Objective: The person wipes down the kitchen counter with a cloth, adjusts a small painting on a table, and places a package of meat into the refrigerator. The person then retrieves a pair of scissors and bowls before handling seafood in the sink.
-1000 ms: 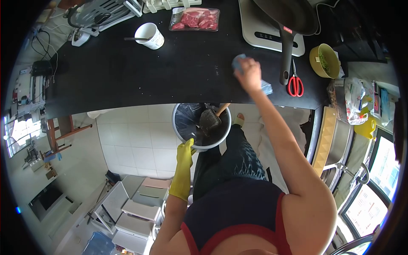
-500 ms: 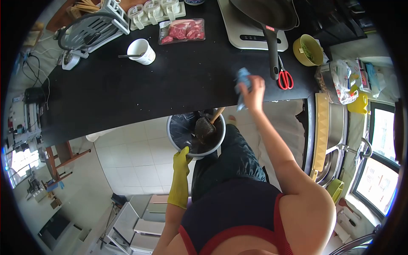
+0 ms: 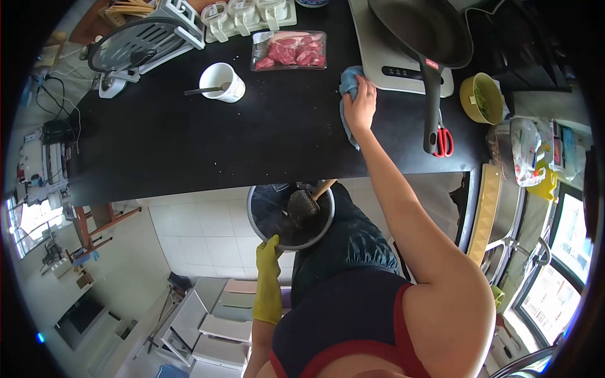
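Observation:
My right hand (image 3: 361, 107) presses a crumpled blue cloth (image 3: 348, 82) onto the black countertop (image 3: 157, 138), just left of the induction cooker (image 3: 372, 60). Below the counter edge, my left hand (image 3: 268, 255), in a yellow rubber glove, grips the rim of a grey bin (image 3: 253, 220) lined with a black bag. Inside the bin lies a dark mesh head (image 3: 303, 206) with a wooden handle. A packed tray of raw meat (image 3: 290, 50) sits above and left of the cloth. Small white crumbs dot the counter.
A frying pan (image 3: 422, 31) rests on the cooker, its handle over red scissors (image 3: 445, 142). A yellow bowl of greens (image 3: 481, 98) stands at right. At left are a white cup (image 3: 222, 83) with a spoon, seasoning jars (image 3: 242, 16) and a rack (image 3: 145, 44).
My right hand has moved the blue cloth away from the counter's front edge, up beside the cooker. My left hand still holds the bin rim. The camera view has shifted.

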Demonstrator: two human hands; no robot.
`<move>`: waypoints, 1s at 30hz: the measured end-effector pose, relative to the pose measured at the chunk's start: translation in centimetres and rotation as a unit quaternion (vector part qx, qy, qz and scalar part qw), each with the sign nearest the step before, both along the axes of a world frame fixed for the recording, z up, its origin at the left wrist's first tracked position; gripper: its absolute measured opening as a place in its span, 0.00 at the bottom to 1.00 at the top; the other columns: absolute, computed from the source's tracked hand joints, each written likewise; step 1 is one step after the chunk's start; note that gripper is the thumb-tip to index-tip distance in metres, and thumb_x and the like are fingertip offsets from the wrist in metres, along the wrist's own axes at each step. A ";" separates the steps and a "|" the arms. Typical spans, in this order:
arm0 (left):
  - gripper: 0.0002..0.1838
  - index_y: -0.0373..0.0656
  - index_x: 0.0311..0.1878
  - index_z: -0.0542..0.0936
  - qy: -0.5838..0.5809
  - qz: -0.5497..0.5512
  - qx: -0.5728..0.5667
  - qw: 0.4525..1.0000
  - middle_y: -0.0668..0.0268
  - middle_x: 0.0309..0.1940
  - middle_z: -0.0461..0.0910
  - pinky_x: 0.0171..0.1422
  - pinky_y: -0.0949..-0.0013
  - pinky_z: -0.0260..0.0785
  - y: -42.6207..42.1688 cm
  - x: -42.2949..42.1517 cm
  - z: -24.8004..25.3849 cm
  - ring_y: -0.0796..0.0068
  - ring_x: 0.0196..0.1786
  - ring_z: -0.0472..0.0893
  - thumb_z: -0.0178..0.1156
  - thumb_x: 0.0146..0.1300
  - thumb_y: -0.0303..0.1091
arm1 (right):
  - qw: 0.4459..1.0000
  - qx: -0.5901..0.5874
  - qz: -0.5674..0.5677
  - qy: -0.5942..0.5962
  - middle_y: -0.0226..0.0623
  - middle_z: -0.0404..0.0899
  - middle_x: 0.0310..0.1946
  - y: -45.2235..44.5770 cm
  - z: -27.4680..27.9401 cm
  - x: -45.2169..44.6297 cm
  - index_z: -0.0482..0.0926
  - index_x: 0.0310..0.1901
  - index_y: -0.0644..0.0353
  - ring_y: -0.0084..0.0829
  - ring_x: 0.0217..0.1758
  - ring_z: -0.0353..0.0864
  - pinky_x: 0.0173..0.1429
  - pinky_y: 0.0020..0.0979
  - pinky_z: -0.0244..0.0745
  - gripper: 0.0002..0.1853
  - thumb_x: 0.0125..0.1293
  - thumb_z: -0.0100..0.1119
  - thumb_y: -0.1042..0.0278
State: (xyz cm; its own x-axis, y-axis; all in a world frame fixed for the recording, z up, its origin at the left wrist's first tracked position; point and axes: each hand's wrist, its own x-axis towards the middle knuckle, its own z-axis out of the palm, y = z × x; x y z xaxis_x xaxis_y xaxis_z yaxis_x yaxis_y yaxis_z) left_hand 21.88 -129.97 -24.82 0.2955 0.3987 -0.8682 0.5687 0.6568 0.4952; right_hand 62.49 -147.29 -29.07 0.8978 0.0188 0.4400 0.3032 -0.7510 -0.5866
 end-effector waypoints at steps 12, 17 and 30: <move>0.16 0.28 0.41 0.77 0.028 0.035 0.034 0.998 0.59 0.33 0.80 0.45 0.73 0.76 0.8 -0.7 0.7 0.72 0.33 0.80 0.62 0.58 0.34 | 0.921 0.083 0.376 0.061 0.35 0.80 0.43 6.9 2.5 -9.0 0.79 0.41 0.53 0.42 0.53 0.76 0.67 0.46 0.64 0.23 0.36 0.58 0.81; 0.16 0.28 0.41 0.77 0.041 0.052 0.044 0.997 0.59 0.32 0.80 0.43 0.74 0.76 1.9 -2.0 0.9 0.72 0.34 0.80 0.61 0.58 0.33 | 0.788 0.106 0.597 0.108 0.36 0.78 0.47 9.6 1.5 -17.6 0.79 0.46 0.53 0.41 0.56 0.73 0.69 0.43 0.62 0.27 0.36 0.65 0.74; 0.16 0.27 0.41 0.78 0.044 0.107 0.058 0.992 0.58 0.33 0.80 0.43 0.73 0.75 2.1 -2.9 1.4 0.72 0.34 0.81 0.62 0.57 0.33 | 0.924 -0.119 0.362 0.039 0.43 0.65 0.60 8.1 5.6 -2.4 0.71 0.57 0.58 0.48 0.64 0.62 0.67 0.44 0.57 0.35 0.40 0.64 0.67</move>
